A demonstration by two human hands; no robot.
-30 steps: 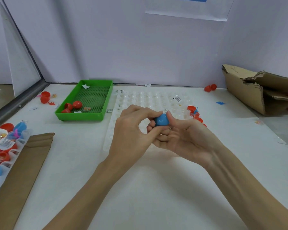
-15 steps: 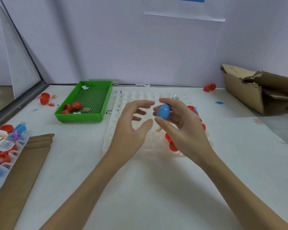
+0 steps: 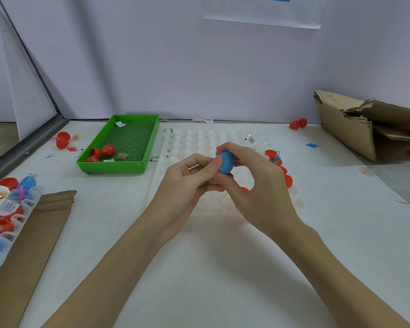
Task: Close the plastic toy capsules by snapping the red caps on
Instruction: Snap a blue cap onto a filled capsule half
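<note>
A white tabletop [image 3: 199, 268] sits by a pale wall. Over the clear tray [image 3: 199, 143], the right hand [image 3: 253, 183] pinches a blue capsule [image 3: 226, 162], and the left hand [image 3: 187, 185] curls its thumb and fingers against it. No red cap shows on it. I think both halves should line up straight, then squeeze evenly. The small labels are too tiny to read.

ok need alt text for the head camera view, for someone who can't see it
Two bare hands meet above a clear dimpled tray on a white table: the right hand grips a blue capsule, and the left hand pinches its side with the thumb. A green tray holding red caps sits back left, a torn cardboard box far right.
</note>
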